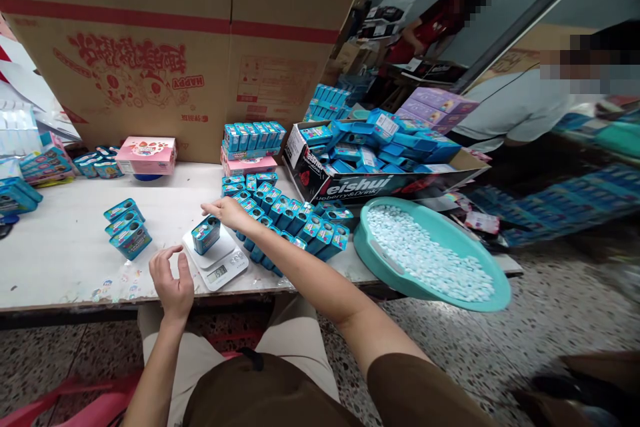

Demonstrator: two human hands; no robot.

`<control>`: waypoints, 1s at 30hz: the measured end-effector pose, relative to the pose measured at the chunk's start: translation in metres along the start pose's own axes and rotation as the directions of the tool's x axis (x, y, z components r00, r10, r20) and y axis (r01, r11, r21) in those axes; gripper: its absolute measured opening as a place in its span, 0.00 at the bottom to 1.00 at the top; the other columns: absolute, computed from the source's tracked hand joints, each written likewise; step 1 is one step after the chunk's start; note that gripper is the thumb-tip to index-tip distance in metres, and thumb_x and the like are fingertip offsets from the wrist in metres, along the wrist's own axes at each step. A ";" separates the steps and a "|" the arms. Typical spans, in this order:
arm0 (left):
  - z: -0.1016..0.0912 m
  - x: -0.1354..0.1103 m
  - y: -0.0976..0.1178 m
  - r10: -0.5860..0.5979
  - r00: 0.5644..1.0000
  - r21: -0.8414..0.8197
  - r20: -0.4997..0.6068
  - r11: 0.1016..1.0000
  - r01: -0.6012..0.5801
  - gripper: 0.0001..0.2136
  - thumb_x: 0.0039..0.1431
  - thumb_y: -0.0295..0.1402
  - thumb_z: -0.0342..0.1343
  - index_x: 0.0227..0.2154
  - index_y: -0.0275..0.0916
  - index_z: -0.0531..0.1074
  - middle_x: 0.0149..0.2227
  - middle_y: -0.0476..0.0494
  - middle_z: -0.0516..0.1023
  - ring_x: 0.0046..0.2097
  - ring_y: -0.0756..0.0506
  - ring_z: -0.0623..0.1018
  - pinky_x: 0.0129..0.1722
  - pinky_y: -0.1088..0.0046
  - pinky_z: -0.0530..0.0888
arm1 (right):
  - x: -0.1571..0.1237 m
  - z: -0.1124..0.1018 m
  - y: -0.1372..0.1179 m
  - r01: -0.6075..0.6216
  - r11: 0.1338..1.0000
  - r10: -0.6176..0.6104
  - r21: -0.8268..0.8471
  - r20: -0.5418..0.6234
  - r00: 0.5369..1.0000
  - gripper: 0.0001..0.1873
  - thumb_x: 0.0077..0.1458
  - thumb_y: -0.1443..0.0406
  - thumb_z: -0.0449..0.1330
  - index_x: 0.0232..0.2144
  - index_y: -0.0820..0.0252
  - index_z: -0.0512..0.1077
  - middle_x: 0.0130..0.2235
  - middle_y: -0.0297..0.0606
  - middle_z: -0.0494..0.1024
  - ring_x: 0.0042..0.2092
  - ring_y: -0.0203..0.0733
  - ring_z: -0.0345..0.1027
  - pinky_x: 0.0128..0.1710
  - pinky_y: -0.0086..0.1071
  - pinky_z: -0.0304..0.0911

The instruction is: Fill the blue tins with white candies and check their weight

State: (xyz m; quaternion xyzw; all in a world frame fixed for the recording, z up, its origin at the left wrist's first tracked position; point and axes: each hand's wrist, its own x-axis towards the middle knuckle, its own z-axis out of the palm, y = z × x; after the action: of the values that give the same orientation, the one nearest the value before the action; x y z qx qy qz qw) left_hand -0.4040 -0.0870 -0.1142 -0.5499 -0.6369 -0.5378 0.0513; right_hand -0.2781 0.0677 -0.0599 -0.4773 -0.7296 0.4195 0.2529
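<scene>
A small blue box (206,235) stands upright on a white digital scale (219,271), whose display is lit with digits. My right hand (231,213) reaches over the back of this box with its fingers stretched out; whether a fingertip touches the rim I cannot tell. Just left of the scale, my left hand (173,282) is raised with fingers apart and nothing in them. Farther left stand three similar blue boxes (129,238) in a short row. Many more blue boxes (285,210) with dark round openings on top are packed close together behind and under my right forearm.
At right, a turquoise basin (383,268) of small white pieces overhangs the table edge. Behind it, a black carton (345,188) is heaped with blue boxes. A tall brown cardboard sheet (210,80) stands behind the table. One person (510,103) is at right, another (420,30) farther back.
</scene>
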 end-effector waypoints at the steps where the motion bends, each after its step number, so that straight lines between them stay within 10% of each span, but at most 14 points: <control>1: 0.000 0.000 0.000 0.005 1.000 -0.001 0.001 1.000 -0.005 0.08 0.61 0.33 0.48 0.39 0.37 0.68 0.38 0.41 0.73 0.44 0.44 0.70 0.49 0.63 0.65 | -0.001 -0.001 -0.001 0.006 1.000 -0.005 0.020 -0.007 1.000 0.16 0.55 0.59 0.57 0.26 0.62 0.79 0.26 0.36 0.78 0.30 0.34 0.67 0.31 0.25 0.54; 11: 0.012 0.011 -0.014 0.240 0.960 0.123 0.145 0.958 -0.258 0.11 0.56 0.33 0.54 0.42 0.39 0.71 0.43 0.38 0.73 0.50 0.40 0.68 0.54 0.56 0.61 | -0.065 -0.036 0.005 0.132 0.934 -0.043 0.332 -0.264 0.963 0.27 0.53 0.47 0.52 0.27 0.63 0.77 0.15 0.25 0.51 0.20 0.30 0.45 0.23 0.27 0.44; 30: 0.007 0.019 -0.012 0.238 0.963 0.205 0.123 0.944 -0.260 0.11 0.57 0.34 0.52 0.41 0.37 0.67 0.45 0.35 0.72 0.52 0.40 0.67 0.55 0.54 0.59 | -0.185 -0.047 0.053 0.000 0.854 0.198 0.521 -0.325 0.925 0.23 0.53 0.49 0.53 0.24 0.59 0.77 0.17 0.32 0.62 0.24 0.35 0.56 0.25 0.30 0.52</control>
State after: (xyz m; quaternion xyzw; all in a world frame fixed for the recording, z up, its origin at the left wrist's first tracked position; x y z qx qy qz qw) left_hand -0.4170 -0.0676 -0.1127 -0.6424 -0.6194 -0.4262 0.1482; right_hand -0.1395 -0.0726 -0.0749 -0.5003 -0.5055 0.5139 0.4797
